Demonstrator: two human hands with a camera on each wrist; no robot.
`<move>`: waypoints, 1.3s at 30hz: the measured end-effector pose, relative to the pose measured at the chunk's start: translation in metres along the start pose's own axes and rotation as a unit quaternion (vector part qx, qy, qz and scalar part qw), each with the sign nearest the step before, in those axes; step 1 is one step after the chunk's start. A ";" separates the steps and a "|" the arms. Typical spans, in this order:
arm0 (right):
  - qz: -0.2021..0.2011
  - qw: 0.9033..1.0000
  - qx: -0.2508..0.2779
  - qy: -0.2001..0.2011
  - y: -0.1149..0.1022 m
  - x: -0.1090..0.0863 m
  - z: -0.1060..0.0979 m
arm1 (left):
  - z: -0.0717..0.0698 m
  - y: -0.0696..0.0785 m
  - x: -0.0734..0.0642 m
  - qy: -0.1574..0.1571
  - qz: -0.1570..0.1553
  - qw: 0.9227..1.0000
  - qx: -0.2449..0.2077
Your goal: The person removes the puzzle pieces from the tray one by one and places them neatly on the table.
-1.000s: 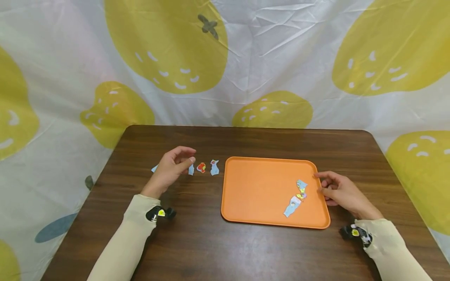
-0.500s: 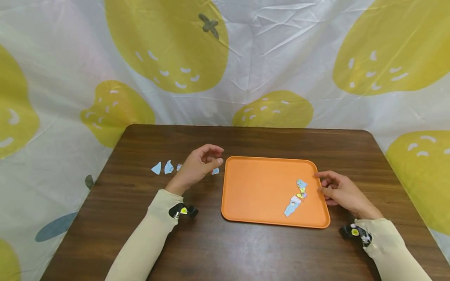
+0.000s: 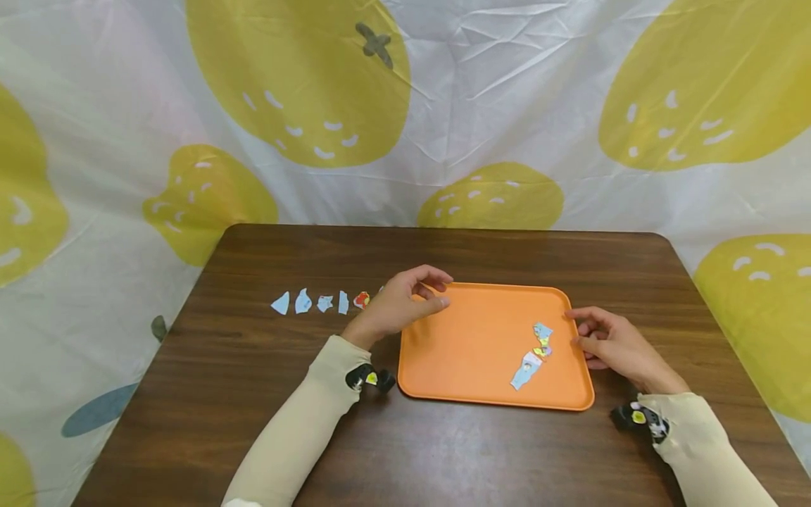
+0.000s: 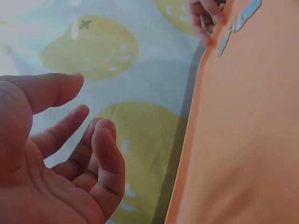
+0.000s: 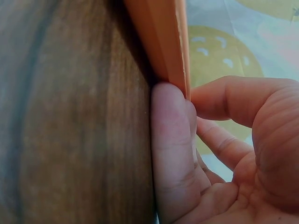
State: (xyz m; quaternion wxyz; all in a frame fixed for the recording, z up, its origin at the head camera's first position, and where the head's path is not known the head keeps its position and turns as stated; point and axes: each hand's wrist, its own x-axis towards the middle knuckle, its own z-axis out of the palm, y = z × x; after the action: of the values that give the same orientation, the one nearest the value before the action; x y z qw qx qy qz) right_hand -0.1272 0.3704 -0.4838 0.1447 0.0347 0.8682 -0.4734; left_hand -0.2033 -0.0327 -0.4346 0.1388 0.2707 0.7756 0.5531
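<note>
My left hand point(image 3: 399, 304) is above the left back part of the orange tray point(image 3: 462, 373). Its fingers are loosely bent, the thumb stands apart from them, and nothing is held. At the tray's right rim, my right hand point(image 3: 614, 348) grips the edge; in the right wrist view the thumb lies on the rim point(image 5: 173, 46) and bent fingers point(image 5: 170, 126) press its outer side. On the tray's right half lie several flat jagged printed pieces point(image 3: 526, 371), mostly light blue, set end to end in a slanting line.
Left of the tray, several similar jagged pieces point(image 3: 303, 301) lie in a row on the brown wooden table point(image 3: 190, 394). One is red and yellow point(image 3: 361, 301); another is nearly hidden behind the left hand. A fruit-printed curtain point(image 3: 355, 197) hangs behind the table.
The left hand has swept right from over the row of pieces to above the tray, uncovering most of that row. The right hand and the tray stay in place.
</note>
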 end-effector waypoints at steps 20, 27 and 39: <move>-0.004 1.000 0.003 0.004 0.003 0.002 -0.001 | 0.082 0.007 0.034 -0.109 -0.001 0.994 -0.016; -0.005 1.000 0.008 0.003 0.004 0.004 -0.002 | 0.107 0.001 0.045 -0.144 -0.021 0.989 -0.035; -0.016 1.000 0.013 -0.001 0.000 0.001 -0.004 | 0.132 -0.007 0.055 -0.204 -0.082 0.975 -0.033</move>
State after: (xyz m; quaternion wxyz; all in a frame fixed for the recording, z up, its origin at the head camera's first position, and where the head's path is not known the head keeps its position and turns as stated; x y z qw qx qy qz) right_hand -0.1289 0.3736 -0.4824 0.1373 0.0217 0.8625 -0.4866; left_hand -0.1819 0.1001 -0.4822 0.3473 0.3088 0.7319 0.4983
